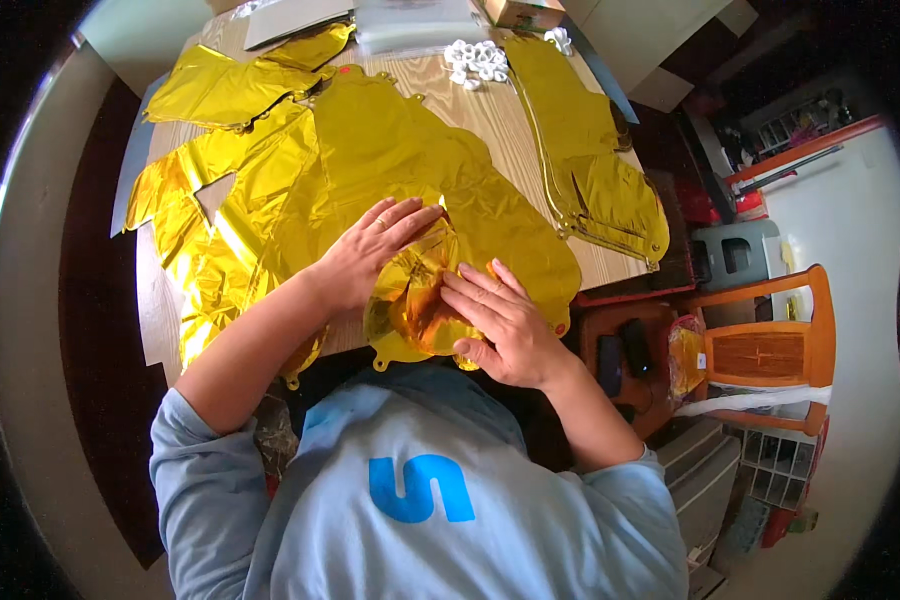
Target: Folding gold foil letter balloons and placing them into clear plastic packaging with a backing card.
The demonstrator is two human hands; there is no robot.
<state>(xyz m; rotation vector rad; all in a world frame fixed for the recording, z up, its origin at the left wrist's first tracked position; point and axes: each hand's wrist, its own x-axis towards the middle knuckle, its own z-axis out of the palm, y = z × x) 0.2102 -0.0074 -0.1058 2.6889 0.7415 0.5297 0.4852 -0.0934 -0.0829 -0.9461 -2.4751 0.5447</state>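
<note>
A flat gold foil balloon [390, 150] with a scalloped edge covers the middle of the table, and its near end is folded over in front of me. My left hand [375, 252] lies on this folded part with its fingers stretched toward the right. My right hand [505, 322] rests flat on the right side of the fold, fingers spread and thumb apart. Between the two hands the foil [425, 295] is creased and shiny, with small tabs along its near edge. Neither hand grips anything that I can see.
More gold foil balloons lie at the left [215, 90] and right [570, 110] of the wood-grain table [425, 75]. Small white curled pieces [478, 62] sit at the back, beside clear plastic bags [405, 25] and a cardboard box [525, 12]. A wooden chair [765, 360] stands at the right.
</note>
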